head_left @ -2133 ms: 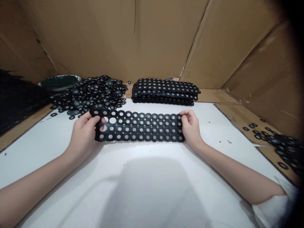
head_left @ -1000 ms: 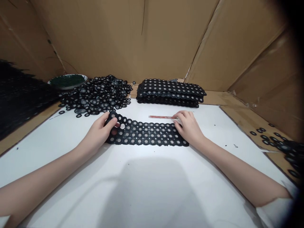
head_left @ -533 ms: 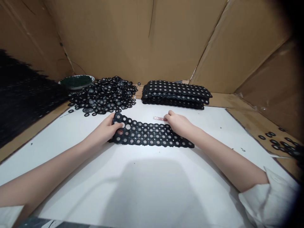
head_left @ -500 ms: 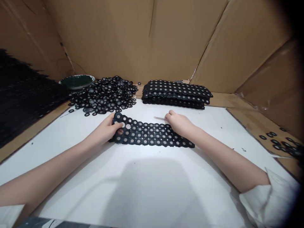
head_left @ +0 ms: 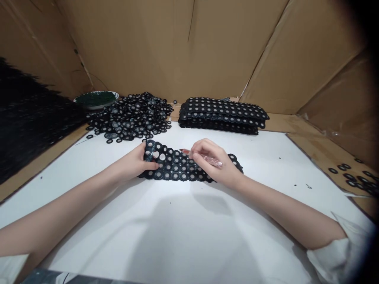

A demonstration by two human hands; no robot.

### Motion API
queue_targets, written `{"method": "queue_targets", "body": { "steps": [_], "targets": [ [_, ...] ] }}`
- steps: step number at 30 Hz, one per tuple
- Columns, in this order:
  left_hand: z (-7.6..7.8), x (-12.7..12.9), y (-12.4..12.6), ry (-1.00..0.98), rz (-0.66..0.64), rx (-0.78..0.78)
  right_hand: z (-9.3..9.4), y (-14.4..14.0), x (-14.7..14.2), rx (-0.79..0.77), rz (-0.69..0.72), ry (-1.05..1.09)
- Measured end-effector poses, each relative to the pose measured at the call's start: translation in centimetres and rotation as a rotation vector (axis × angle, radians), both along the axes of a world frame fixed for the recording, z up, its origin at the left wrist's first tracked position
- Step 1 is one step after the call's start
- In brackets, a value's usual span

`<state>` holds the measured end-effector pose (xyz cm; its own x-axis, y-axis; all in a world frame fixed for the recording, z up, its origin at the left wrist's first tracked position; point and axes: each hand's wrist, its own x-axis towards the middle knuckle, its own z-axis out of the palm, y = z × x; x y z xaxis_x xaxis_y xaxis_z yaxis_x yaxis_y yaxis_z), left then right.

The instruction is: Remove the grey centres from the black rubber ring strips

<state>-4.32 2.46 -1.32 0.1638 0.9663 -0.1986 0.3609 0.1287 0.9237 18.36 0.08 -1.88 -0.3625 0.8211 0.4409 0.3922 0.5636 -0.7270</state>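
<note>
A black sheet of joined rings [head_left: 177,167], dotted with pale round holes, lies bent across the white table in front of me. Its left end is gripped by my left hand [head_left: 141,159], thumb on top and the other fingers behind. My right hand [head_left: 210,157] is closed around a slim pen-like tool [head_left: 213,161] with a pinkish, shiny handle and a reddish front part. The tool points left over the sheet's upper edge; I cannot tell whether its tip touches the rings. Part of the sheet's right side is hidden behind my right hand.
Loose black rings [head_left: 130,118] are heaped at the back left beside a bowl [head_left: 96,107] of dark green material. Stacked ring sheets [head_left: 222,114] stand at the back right. More rings [head_left: 351,177] lie on cardboard at right. Cardboard walls [head_left: 166,47] enclose the table.
My right hand has turned and shifted left, bringing the tool over the sheet and showing its handle. My left thumb has moved slightly down on the sheet's left end.
</note>
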Motion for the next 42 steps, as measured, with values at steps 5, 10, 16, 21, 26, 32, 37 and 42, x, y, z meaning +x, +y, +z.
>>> {"method": "queue_targets", "body": {
  "steps": [5,10,16,21,26,32,37,42],
  "targets": [
    [0.2,0.3,-0.2,0.000,-0.002,-0.022,0.2,-0.9,-1.7,-0.323,0.051,0.230],
    [0.6,0.3,-0.4,0.003,-0.051,-0.058,-0.4,-0.8,-2.4,-0.396,0.101,0.297],
    [0.4,0.2,-0.4,-0.025,-0.083,-0.069,-2.0,-0.9,-2.2,-0.352,0.167,0.286],
    [0.5,0.2,-0.5,-0.042,-0.072,-0.077,-2.3,-0.9,-2.0,-0.353,0.162,0.296],
    [0.6,0.2,-0.6,-0.068,-0.086,-0.079,-2.3,-0.9,-2.0,-0.354,0.178,0.320],
    [0.6,0.1,-0.5,-0.071,-0.093,-0.116,-2.2,-1.0,-2.1,-0.360,0.145,0.272],
    [0.5,0.0,-0.4,-0.087,-0.110,-0.129,-2.0,-1.1,-2.1,-0.387,0.142,0.297],
    [0.5,0.0,-0.4,-0.087,-0.108,-0.135,-2.0,-1.1,-2.1,-0.390,0.124,0.312]
  ]
}}
